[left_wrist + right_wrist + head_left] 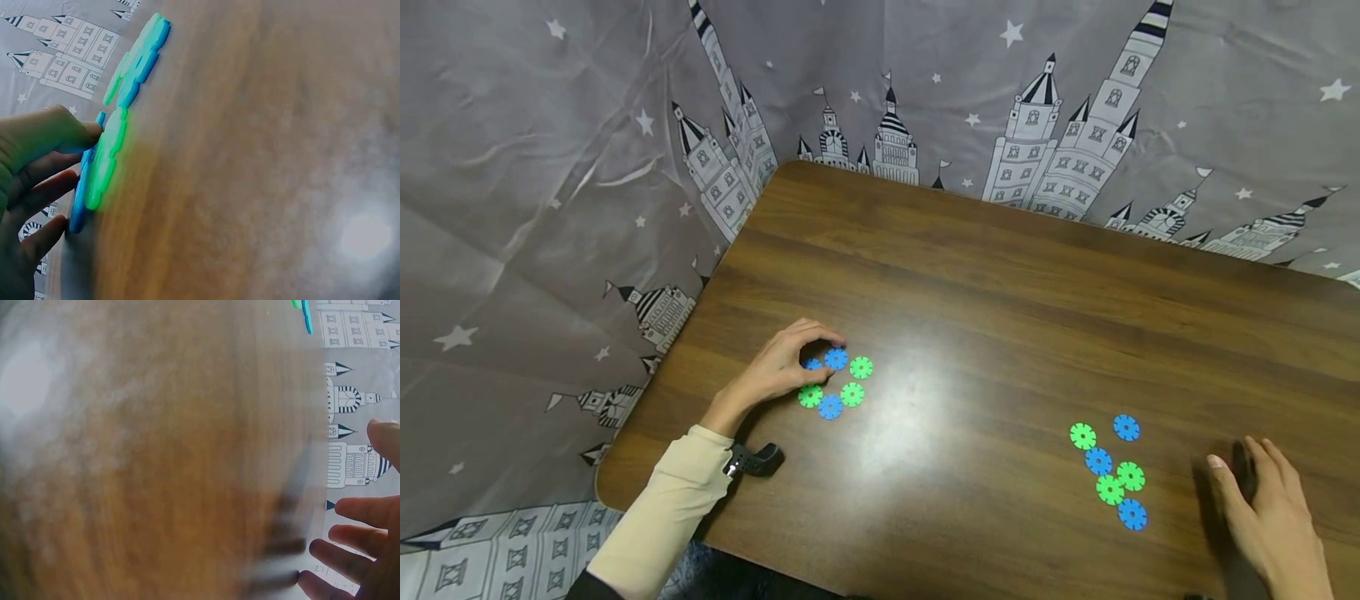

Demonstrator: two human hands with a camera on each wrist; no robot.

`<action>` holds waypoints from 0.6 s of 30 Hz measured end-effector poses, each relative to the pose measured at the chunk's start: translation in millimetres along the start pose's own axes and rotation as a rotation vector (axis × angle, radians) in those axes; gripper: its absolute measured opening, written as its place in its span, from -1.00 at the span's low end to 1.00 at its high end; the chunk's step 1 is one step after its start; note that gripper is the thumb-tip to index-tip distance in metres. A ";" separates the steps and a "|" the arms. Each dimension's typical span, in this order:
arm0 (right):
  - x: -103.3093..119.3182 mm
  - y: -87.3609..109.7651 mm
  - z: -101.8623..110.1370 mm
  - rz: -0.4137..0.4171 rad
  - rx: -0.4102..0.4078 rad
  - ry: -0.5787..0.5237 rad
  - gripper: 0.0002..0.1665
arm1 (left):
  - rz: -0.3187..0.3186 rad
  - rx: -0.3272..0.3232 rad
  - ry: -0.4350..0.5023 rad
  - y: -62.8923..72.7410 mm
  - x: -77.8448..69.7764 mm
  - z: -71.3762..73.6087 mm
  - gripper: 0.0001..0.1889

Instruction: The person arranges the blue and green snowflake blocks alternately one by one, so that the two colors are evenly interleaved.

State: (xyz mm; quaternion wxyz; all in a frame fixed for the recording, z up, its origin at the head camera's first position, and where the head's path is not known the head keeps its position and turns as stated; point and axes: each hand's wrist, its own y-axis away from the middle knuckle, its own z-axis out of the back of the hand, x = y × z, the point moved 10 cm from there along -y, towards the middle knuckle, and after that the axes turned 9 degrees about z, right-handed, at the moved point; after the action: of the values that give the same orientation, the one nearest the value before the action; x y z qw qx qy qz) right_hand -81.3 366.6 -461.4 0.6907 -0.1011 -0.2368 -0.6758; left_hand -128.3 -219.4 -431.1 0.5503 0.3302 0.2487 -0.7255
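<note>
My left hand [786, 362] reaches over a rough ring of green and blue notched plastic discs on the left part of the table. Its thumb and index finger pinch a blue disc [836, 358] by the edges at the top of the ring. Partly covered by the hand is another blue disc [812, 364]; a green disc [861, 367] lies to the right. In the left wrist view, the thumb [81, 134] meets the blue disc beside a green disc [106, 162]. My right hand [1273, 508], fingers spread and holding nothing, hovers right of a second disc group.
That second group includes a green disc [1082, 436] and a blue disc [1126, 427] at its far end, and a blue disc [1132, 514] nearest me. A grey castle-print curtain [587, 167] borders the wooden table [962, 275] along its back and left edges.
</note>
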 end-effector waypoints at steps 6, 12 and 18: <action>-1.6 1.8 3.1 0.003 -0.022 -0.007 -0.12 | -0.018 -0.026 -0.089 -7.4 -4.1 -2.3 -0.56; -8.3 4.5 5.8 -0.016 -0.008 -0.006 -0.12 | -0.041 -0.035 -0.124 -14.8 -8.6 -6.3 -0.58; -1.2 -1.8 5.3 0.012 -0.009 -0.042 -0.13 | -0.034 -0.075 -0.089 -15.3 -4.6 3.4 -0.55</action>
State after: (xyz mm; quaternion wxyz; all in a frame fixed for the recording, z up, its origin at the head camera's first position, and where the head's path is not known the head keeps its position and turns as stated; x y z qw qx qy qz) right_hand -84.0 370.0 -457.6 0.6892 -0.1199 -0.2475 -0.6703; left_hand -142.9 -214.8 -425.5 0.5603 0.2725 0.2565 -0.7389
